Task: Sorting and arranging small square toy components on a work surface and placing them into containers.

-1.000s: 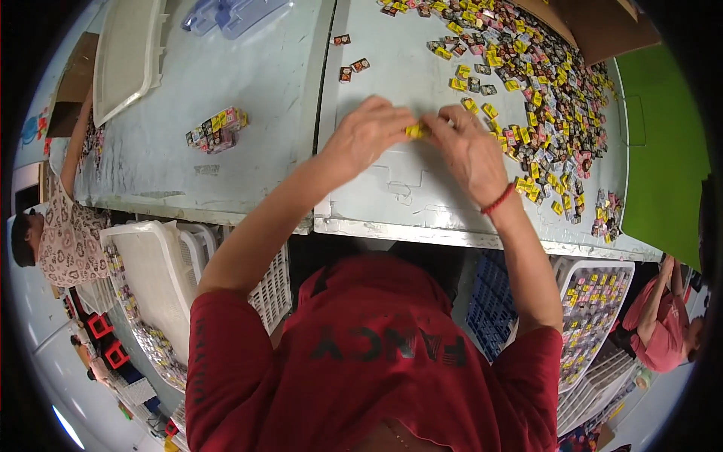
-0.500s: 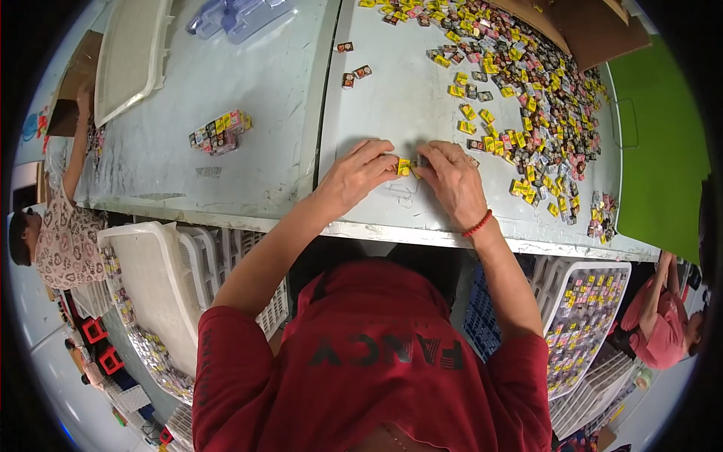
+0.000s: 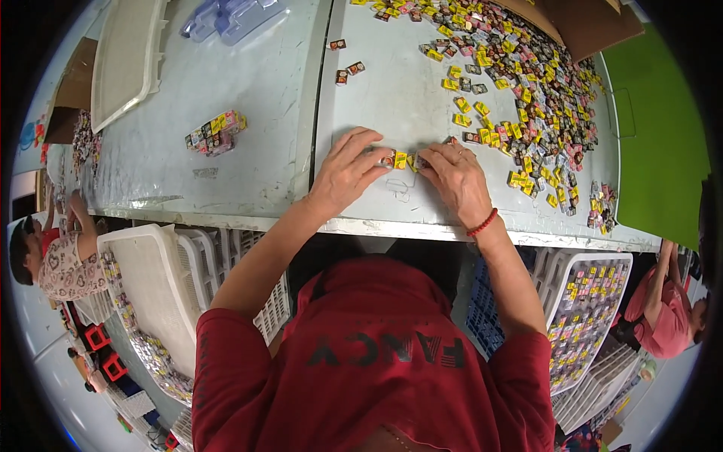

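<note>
We note both forearms entering from the lower edge and converging on the near part of a grey table [image 3: 263, 113]. The left hand [image 3: 348, 172] lies palm down, fingers spread and slightly curled, its fingertips pressing on the left end of a short row of small packets [image 3: 401, 159]. The right hand [image 3: 457, 181] lies palm down opposite it, fingers bent, tips against the right end of the same row; a red bead bracelet [image 3: 483, 224] circles its wrist. Neither hand is closed around anything; both pinch the row between them from either side. The row sits on the table just ahead of the near edge, between the two hands. We count about three packets showing in it, one yellow; the rest is hidden by fingers.

Further counts: one small bundle of packets [image 3: 215, 132] lies well apart to the left. Three loose dark packets [image 3: 348, 70] lie ahead of the left hand. One large loose heap of packets [image 3: 520, 83], too many to count, spreads over the right far part of the table. One white tray [image 3: 120, 56] lies at the far left. One white basket [image 3: 595, 316] holding packets stands below the table at the right. Two other persons show, one at each lower margin.
</note>
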The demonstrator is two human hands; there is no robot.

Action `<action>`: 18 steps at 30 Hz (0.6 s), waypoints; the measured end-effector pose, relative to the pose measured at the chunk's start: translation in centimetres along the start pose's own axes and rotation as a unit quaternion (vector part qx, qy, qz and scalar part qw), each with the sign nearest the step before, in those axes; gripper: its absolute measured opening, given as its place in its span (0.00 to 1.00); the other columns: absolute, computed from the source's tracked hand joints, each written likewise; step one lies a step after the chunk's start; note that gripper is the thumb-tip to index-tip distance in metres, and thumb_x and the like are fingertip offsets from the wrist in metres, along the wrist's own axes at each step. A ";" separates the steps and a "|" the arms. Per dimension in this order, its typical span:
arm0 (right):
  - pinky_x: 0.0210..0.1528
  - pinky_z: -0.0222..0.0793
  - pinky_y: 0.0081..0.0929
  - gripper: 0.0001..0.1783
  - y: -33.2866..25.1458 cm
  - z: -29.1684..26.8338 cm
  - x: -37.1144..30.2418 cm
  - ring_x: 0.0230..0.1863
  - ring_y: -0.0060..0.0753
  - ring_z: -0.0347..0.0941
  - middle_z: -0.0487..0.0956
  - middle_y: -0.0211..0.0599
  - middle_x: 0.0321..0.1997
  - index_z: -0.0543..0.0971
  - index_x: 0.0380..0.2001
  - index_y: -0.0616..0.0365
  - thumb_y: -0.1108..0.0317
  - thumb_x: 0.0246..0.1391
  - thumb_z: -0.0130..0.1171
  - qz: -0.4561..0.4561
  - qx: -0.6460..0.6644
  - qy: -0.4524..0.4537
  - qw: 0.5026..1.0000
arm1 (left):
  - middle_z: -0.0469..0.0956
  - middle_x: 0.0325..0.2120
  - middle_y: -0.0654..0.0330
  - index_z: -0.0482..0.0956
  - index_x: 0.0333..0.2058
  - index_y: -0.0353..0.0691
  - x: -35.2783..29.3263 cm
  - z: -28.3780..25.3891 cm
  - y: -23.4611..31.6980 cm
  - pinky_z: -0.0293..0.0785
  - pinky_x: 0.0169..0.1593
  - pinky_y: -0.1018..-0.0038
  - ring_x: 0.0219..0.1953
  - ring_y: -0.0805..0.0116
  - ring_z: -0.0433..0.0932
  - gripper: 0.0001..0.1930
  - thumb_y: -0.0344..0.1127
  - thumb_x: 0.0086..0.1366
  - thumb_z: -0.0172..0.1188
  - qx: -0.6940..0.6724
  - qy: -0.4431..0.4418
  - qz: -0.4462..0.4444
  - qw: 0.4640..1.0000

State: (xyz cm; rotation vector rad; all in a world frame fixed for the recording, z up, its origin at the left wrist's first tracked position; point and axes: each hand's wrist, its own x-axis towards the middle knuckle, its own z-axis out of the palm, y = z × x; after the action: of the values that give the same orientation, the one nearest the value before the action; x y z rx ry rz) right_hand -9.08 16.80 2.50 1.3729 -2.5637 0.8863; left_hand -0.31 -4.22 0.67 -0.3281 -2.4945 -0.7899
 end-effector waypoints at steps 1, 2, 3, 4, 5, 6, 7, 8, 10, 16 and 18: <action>0.49 0.69 0.35 0.16 0.0 0.0 0.1 0.44 0.43 0.74 0.80 0.38 0.42 0.80 0.39 0.57 0.71 0.43 0.67 -0.007 -0.019 0.001 1.000 | 0.73 0.44 0.58 0.79 0.37 0.37 0.2 0.2 0.2 0.69 0.51 0.65 0.50 0.57 0.70 0.17 0.28 0.45 0.68 -0.005 -0.013 0.016 1.000; 0.49 0.69 0.35 0.16 0.1 0.0 0.1 0.44 0.43 0.74 0.80 0.38 0.42 0.80 0.39 0.57 0.71 0.43 0.67 -0.007 -0.019 0.001 1.000 | 0.72 0.45 0.58 0.79 0.38 0.38 0.5 0.3 0.4 0.67 0.53 0.63 0.52 0.56 0.69 0.18 0.29 0.45 0.69 -0.011 -0.026 0.033 0.999; 0.50 0.68 0.35 0.16 0.2 0.1 0.1 0.44 0.43 0.74 0.80 0.37 0.42 0.80 0.39 0.56 0.70 0.43 0.67 0.004 0.005 -0.007 1.000 | 0.72 0.45 0.58 0.79 0.38 0.38 0.9 0.5 0.5 0.67 0.53 0.63 0.52 0.56 0.69 0.18 0.29 0.45 0.69 -0.011 -0.025 0.034 0.999; 0.51 0.67 0.36 0.17 0.3 0.1 0.1 0.45 0.43 0.74 0.80 0.37 0.43 0.80 0.39 0.56 0.70 0.43 0.68 0.014 0.030 -0.016 0.999 | 0.72 0.46 0.58 0.79 0.39 0.39 1.3 0.7 0.5 0.64 0.56 0.61 0.54 0.56 0.67 0.19 0.33 0.46 0.69 -0.001 -0.053 0.046 0.998; 0.51 0.67 0.36 0.17 0.4 0.0 0.0 0.45 0.43 0.74 0.80 0.37 0.43 0.80 0.39 0.56 0.70 0.43 0.68 0.014 0.029 -0.016 0.999 | 0.71 0.47 0.58 0.79 0.40 0.40 1.6 0.9 0.6 0.60 0.58 0.58 0.56 0.55 0.64 0.20 0.36 0.46 0.70 0.008 -0.082 0.059 0.995; 0.52 0.66 0.36 0.17 0.6 -0.2 -0.1 0.46 0.43 0.74 0.80 0.37 0.43 0.80 0.40 0.55 0.69 0.43 0.68 0.030 0.049 -0.010 0.998 | 0.71 0.47 0.58 0.79 0.40 0.40 1.7 1.1 0.6 0.60 0.58 0.58 0.56 0.55 0.64 0.20 0.36 0.46 0.70 0.008 -0.081 0.061 0.995; 0.54 0.65 0.36 0.17 0.7 -0.5 -0.2 0.47 0.42 0.73 0.80 0.37 0.43 0.80 0.40 0.54 0.69 0.43 0.68 0.047 0.069 -0.004 0.997 | 0.71 0.48 0.59 0.79 0.41 0.40 1.6 1.4 0.6 0.58 0.59 0.57 0.56 0.55 0.63 0.21 0.38 0.47 0.69 0.006 -0.080 0.048 0.996; 0.54 0.65 0.36 0.17 0.9 -1.1 -0.2 0.47 0.42 0.73 0.80 0.37 0.43 0.80 0.40 0.54 0.69 0.43 0.68 0.047 0.067 -0.003 0.997 | 0.70 0.49 0.59 0.78 0.42 0.40 1.6 1.7 0.6 0.56 0.60 0.57 0.57 0.54 0.62 0.21 0.40 0.48 0.69 0.003 -0.079 0.036 0.996; 0.53 0.64 0.36 0.17 1.1 -2.7 -0.3 0.47 0.41 0.73 0.80 0.36 0.43 0.80 0.40 0.55 0.68 0.43 0.68 0.048 0.024 0.018 0.998 | 0.71 0.48 0.58 0.78 0.42 0.40 2.2 1.9 1.1 0.58 0.59 0.57 0.56 0.53 0.64 0.22 0.39 0.47 0.69 -0.002 -0.078 0.042 0.996; 0.48 0.64 0.32 0.17 0.7 -2.1 -1.3 0.45 0.36 0.73 0.80 0.32 0.42 0.81 0.37 0.53 0.68 0.40 0.69 0.020 -0.030 -0.013 0.999 | 0.73 0.48 0.58 0.77 0.42 0.39 2.6 3.2 0.4 0.63 0.56 0.60 0.54 0.53 0.67 0.19 0.36 0.50 0.66 -0.031 -0.109 0.062 0.992; 0.45 0.63 0.32 0.15 0.6 -1.8 -1.3 0.41 0.35 0.73 0.80 0.29 0.39 0.81 0.33 0.53 0.71 0.37 0.68 0.010 -0.031 0.018 0.999 | 0.73 0.47 0.58 0.77 0.41 0.39 2.5 3.2 0.1 0.64 0.56 0.61 0.54 0.54 0.67 0.17 0.34 0.51 0.66 -0.039 -0.106 0.067 0.991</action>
State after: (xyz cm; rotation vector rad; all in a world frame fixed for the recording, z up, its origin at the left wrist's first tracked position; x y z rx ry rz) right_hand -9.09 18.92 3.26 1.3048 -2.5601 0.8204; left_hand -3.63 -2.04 -0.27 -0.6300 -2.6067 -0.8365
